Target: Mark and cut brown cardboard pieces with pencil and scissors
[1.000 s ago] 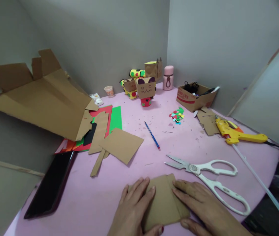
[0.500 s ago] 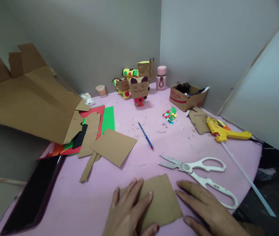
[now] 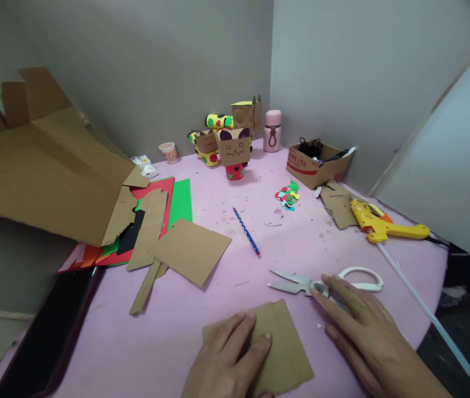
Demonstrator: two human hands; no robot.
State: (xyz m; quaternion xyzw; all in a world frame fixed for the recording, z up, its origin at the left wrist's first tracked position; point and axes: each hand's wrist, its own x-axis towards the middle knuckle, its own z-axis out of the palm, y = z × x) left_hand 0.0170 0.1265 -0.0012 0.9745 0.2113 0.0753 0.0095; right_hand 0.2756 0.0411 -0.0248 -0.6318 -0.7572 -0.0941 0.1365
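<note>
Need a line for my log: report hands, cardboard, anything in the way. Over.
Left hand resting on cardboard. Right hand over open scissors, contact unclear. Cardboard on pink table, partly under left hand. No other object seen on it.

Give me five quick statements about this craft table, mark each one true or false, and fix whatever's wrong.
1. The left hand rests on a cardboard piece. True.
2. The right hand is on the blue pencil. False: its fingers are over the white-handled scissors, and the pencil lies apart from both hands.
3. The scissors are shut. False: they stand open.
4. The pink vacuum flask stands upright, left of the open cardboard box in this view. True.
5. The glue gun is green. False: it is mostly yellow.
</note>
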